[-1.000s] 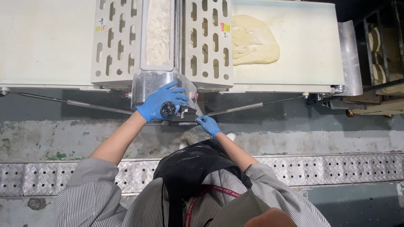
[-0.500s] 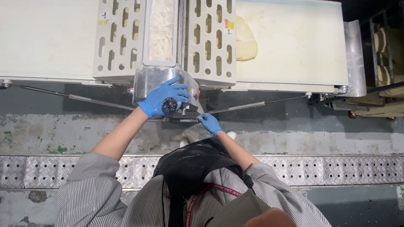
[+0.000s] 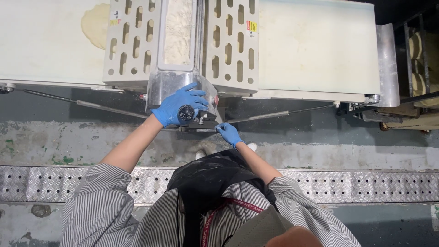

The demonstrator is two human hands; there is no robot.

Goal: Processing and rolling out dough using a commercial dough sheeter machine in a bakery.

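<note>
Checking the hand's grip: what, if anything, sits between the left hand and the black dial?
Nothing visible. The left hand already rests on the black dial, fingers spread over the machine's steel housing. The right hand is apart, lower right.

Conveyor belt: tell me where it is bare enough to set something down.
The right belt is bare from the slotted guard to the metal end plate. The left belt is bare below and left of the dough sheet. It is crowded at the middle, where the left hand is on the round knob and the right hand is at the lever.
</note>
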